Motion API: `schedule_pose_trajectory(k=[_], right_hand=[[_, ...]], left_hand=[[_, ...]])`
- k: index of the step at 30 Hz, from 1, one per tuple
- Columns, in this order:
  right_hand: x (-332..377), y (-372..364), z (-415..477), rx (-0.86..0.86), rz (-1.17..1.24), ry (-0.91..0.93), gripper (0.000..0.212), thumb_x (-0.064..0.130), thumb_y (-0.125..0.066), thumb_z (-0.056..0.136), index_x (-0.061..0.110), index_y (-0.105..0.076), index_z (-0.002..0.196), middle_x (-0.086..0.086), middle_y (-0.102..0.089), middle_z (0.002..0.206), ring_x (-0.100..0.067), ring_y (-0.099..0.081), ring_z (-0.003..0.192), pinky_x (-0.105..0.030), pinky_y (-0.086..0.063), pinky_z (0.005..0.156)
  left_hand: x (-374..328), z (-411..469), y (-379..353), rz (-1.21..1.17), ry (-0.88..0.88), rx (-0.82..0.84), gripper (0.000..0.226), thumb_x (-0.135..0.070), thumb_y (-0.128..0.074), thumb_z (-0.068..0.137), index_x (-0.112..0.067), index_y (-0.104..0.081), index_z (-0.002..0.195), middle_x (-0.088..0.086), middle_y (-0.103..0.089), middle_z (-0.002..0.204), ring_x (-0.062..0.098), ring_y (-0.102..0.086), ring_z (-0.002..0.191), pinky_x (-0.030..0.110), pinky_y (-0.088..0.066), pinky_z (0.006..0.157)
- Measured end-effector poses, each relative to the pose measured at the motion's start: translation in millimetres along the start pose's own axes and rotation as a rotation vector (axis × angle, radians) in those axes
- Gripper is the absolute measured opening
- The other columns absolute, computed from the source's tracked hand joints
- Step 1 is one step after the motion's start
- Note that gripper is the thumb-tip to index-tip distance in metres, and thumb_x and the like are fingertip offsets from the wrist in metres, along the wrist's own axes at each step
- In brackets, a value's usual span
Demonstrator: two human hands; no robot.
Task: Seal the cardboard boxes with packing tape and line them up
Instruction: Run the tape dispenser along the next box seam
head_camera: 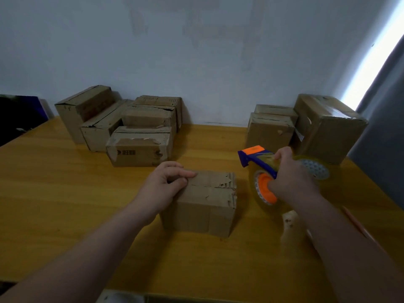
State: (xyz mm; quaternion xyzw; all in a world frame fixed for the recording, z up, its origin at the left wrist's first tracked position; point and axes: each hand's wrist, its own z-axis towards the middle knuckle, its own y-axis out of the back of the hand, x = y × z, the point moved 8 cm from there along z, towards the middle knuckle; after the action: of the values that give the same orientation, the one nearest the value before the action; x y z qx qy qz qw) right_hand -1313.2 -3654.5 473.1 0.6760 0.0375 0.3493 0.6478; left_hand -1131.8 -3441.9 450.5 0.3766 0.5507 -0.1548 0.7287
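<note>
A small cardboard box (207,204) with torn flap edges stands in the middle of the wooden table (54,193). My left hand (166,182) grips its top left corner, fingers curled over the flaps. To the right of the box my right hand (293,178) holds a blue and orange tape dispenser (260,169) loaded with a clear tape roll, lifted just beside the box's right end. A second clear tape roll (314,169) lies behind that hand.
Several cardboard boxes (135,127) are clustered at the back left against the wall. Three more boxes (306,127) stand at the back right. A wooden handle (290,228) and an orange pen-like stick (354,221) lie near my right forearm.
</note>
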Motion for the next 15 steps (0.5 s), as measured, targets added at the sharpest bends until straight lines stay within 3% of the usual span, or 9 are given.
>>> schedule_pose_trajectory(k=[4,10,15], right_hand=[[7,7,-2,0.002,0.058,0.082,0.057,0.014,-0.074,0.077,0.027,-0.037,0.118,-0.006,-0.049,0.095,-0.015,-0.049,0.07,-0.025,-0.036,0.049],[56,86,-19,-0.185,0.211,0.352,0.062,0.011,-0.075,0.074,0.031,-0.052,0.128,0.005,-0.046,0.105,-0.016,-0.048,0.089,-0.026,-0.04,0.063],[100,96,-37,0.065,0.306,0.508,0.063,0.006,-0.074,0.069,0.041,-0.059,0.118,0.017,-0.058,0.099,-0.011,-0.06,0.084,-0.029,-0.054,0.07]], left_hand=[[-2,5,-8,-0.036,0.017,0.028,0.026,-0.006,-0.059,0.091,-0.027,-0.073,0.089,-0.01,-0.048,0.116,0.006,-0.047,0.108,0.03,-0.041,0.094],[-5,10,-17,-0.049,0.03,0.073,0.028,-0.004,-0.056,0.092,-0.026,-0.074,0.089,-0.008,-0.048,0.116,0.011,-0.047,0.11,0.034,-0.042,0.097],[-9,8,-18,-0.027,-0.002,0.106,0.027,-0.006,-0.051,0.095,-0.025,-0.069,0.103,-0.01,-0.049,0.116,0.006,-0.049,0.105,0.021,-0.041,0.084]])
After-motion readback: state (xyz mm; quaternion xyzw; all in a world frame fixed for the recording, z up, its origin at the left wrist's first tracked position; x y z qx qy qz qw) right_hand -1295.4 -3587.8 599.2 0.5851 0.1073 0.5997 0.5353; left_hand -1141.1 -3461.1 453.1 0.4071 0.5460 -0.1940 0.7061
